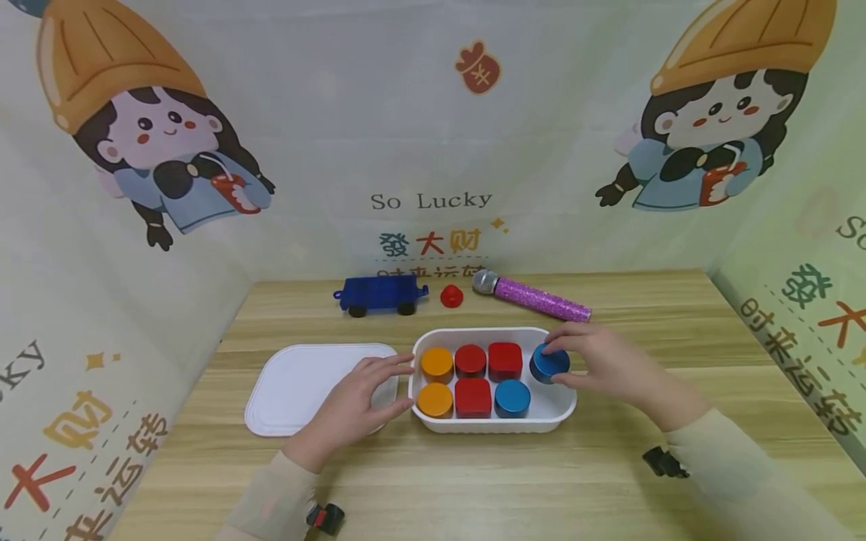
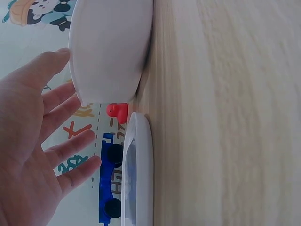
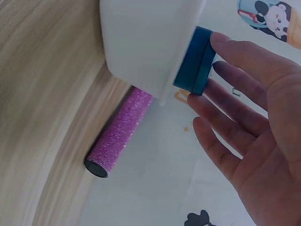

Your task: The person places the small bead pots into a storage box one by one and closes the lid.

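My right hand (image 1: 612, 368) pinches a small blue round lidded box (image 3: 195, 61) between thumb and fingers, at the right end of a white oblong container (image 1: 494, 426). In the right wrist view that box shows above the container's rim. Inside the container sit two orange round boxes (image 1: 436, 364), a red round one (image 1: 470, 361), two red squarish ones (image 1: 473, 398) and another blue round one (image 1: 512, 398). With fingers extended, my left hand (image 1: 348, 406) touches the container's left end; the left wrist view shows the thumb at its rim.
A white lid (image 1: 291, 387) lies left of the container, partly behind my left hand. Along the table's back are a blue toy wagon (image 1: 380, 293), a small red toy (image 1: 452, 296) and a glittery purple microphone (image 1: 541, 297). Printed cloth walls (image 1: 325, 150) enclose the wooden table (image 1: 487, 481).
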The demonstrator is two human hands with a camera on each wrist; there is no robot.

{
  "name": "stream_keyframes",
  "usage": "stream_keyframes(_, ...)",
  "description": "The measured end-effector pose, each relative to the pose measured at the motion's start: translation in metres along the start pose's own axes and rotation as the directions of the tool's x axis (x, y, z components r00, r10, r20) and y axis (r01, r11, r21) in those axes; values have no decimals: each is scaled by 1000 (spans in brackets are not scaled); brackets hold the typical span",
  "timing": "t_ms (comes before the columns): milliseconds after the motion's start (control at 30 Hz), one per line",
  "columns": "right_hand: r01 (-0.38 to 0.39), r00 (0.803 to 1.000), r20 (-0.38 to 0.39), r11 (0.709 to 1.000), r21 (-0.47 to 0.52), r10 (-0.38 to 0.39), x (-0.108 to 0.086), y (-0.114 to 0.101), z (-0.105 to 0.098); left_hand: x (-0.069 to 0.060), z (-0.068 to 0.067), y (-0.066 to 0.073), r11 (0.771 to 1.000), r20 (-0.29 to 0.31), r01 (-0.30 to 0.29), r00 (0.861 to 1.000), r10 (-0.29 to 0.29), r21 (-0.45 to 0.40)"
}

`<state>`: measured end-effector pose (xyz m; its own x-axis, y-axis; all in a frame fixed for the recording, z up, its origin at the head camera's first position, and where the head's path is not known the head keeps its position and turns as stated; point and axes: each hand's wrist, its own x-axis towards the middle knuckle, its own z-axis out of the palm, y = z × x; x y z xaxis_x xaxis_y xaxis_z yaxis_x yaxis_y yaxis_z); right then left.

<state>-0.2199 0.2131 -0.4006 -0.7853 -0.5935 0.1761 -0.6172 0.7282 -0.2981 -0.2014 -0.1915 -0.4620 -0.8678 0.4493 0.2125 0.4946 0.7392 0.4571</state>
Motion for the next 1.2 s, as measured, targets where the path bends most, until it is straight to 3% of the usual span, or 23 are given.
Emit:
stream_keyframes(167, 4, 998, 56, 1000, -25, -2, 7, 2, 11, 1, 0, -1, 1000, 8, 9, 1000, -9, 4)
stream_keyframes(400, 31, 997, 78, 998, -62, -26, 13, 2, 21, 0, -1, 0, 1000, -4, 4, 1000, -4, 2)
stream_keyframes(767, -22, 991, 130, 997, -80, 33, 15, 0, 31, -1, 1, 0, 1000, -1, 10, 1000, -10, 0)
stream_keyframes(1067, 6, 997, 74, 996, -85, 0, 11, 3, 34, 1, -3, -2, 999, 7, -8, 1000, 8, 33)
stream_keyframes(1200, 12, 999, 40, 999, -45, -11, 4, 2, 31, 1, -1, 1, 1000, 1, 0, 1000, 0, 8)
